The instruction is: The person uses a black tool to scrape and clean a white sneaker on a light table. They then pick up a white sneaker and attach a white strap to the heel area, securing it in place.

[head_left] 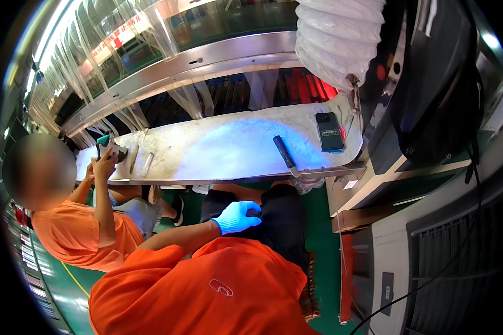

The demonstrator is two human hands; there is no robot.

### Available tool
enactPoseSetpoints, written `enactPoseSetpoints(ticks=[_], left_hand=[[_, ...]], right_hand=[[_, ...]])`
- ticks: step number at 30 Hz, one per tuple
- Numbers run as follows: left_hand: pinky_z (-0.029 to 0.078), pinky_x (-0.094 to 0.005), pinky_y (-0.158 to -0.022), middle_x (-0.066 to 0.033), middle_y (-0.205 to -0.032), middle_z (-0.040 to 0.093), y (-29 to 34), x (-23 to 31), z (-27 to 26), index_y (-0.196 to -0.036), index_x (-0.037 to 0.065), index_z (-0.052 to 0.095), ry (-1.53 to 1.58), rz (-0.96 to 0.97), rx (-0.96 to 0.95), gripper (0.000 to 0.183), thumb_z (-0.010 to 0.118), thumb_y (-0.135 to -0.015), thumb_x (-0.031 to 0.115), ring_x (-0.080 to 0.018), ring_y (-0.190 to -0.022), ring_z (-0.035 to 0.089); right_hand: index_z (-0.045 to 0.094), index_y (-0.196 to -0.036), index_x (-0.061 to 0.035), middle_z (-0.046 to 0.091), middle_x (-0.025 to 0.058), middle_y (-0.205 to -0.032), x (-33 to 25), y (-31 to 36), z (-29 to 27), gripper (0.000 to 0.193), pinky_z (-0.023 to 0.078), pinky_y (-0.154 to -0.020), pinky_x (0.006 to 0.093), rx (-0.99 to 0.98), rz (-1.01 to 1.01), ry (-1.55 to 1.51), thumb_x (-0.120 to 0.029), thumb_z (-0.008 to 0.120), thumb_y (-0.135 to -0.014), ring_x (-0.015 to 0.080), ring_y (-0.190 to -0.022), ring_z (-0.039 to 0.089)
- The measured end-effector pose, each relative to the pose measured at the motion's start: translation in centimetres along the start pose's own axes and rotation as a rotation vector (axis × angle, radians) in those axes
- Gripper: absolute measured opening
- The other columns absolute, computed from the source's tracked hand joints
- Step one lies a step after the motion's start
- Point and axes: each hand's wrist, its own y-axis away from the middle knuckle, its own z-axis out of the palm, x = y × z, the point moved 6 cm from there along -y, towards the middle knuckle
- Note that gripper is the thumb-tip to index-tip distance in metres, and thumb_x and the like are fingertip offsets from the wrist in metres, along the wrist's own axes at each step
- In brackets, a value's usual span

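- Nearest, the gloved left hand (236, 218) is resting over the dark trousers (285, 215); a quick upward lift could be knocking it on the bench (223, 153), as the legs are reaching toward that front edge.
- Its fingers are curling loosely, with a dark patch showing between thumb and fingers, so I cannot tell whether it is gripping anything.
- The right hand is not showing, so its grip is staying unknown.
- Farther out, the dark pen-shaped tool (284, 153) is lying slantwise on the bench, no visible hand touching it. Its pale end is reaching the front edge, so a bump or brushing sleeve could be sending it to the floor.
- Beyond it to the right, the dark phone (330, 132) is lying flat, well apart from the left hand; a careless reach could be shoving it.
- Off to the left, a co-worker's hands (102, 167) are holding up a dark-and-teal object (106, 146); a slackening hold could be dropping it.
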Motion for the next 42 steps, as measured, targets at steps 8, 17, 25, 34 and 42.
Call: enactPoseSetpoints(ticks=[8, 17, 25, 34, 42], left_hand=[[0.066, -0.0444, -0.088, -0.0176, -0.118, 0.079, 0.8, 6.5, -8.0, -0.125, 0.004, 0.077, -0.056, 0.532, 0.315, 0.041, 0.089, -0.091, 0.023, -0.0359, -0.101, 0.08], [0.064, -0.0458, -0.092, -0.0203, -0.115, 0.079, -9.5, -5.0, -23.1, -0.131, 0.003, 0.076, 0.051, 0.179, 0.761, 0.045, 0.081, -0.093, 0.026, -0.0383, -0.105, 0.079], [0.06, -0.0494, -0.103, -0.0206, -0.124, 0.079, -12.5, -8.3, -24.3, -0.132, 0.009, 0.076, -0.032, 0.049, 0.74, 0.045, 0.073, -0.098, 0.038, -0.0428, -0.115, 0.076], [0.06, -0.0536, -0.098, -0.0186, -0.125, 0.076, -12.5, -8.3, -24.3, -0.128, 0.01, 0.076, 0.024, -0.032, 0.737, 0.039, 0.068, -0.1, 0.037, -0.0435, -0.109, 0.076], [0.06, -0.0523, -0.097, -0.019, -0.119, 0.079, -12.7, -8.5, -24.2, -0.128, 0.011, 0.076, 0.021, -0.039, 0.747, 0.039, 0.069, -0.1, 0.037, -0.0438, -0.107, 0.077]], right_hand=[[0.077, -0.11, -0.0005, 0.075, 0.0142, -0.093, 14.1, 4.7, -7.6, 0.018, 0.059, -0.077, 0.0429, 0.247, 0.226, 0.072, -0.01, 0.08, -0.094, 0.0269, -0.081, 0.072], [0.074, -0.115, 0.0065, 0.075, 0.0169, -0.102, -11.2, 8.4, -12.3, 0.023, 0.06, -0.083, 0.0407, 0.362, -0.529, -0.716, -0.011, 0.078, -0.1, 0.0286, -0.089, 0.071], [0.065, -0.143, 0.005, 0.065, 0.0278, -0.145, -47.5, 14.5, -11.7, 0.052, 0.047, -0.118, 0.0579, 0.346, -1.288, -0.186, -0.02, 0.079, -0.099, 0.0483, -0.137, 0.06], [0.066, -0.143, -0.0007, 0.069, 0.0278, -0.13, -59.1, 12.2, -7.3, 0.05, 0.052, -0.107, 0.0571, 0.222, -1.242, 0.143, -0.017, 0.075, -0.096, 0.047, -0.122, 0.065], [0.064, -0.147, -0.0024, 0.073, 0.0283, -0.122, -68.3, 10.2, -2.5, 0.052, 0.057, -0.098, 0.0566, 0.242, -1.372, 0.162, -0.017, 0.075, -0.098, 0.0487, -0.111, 0.073]])
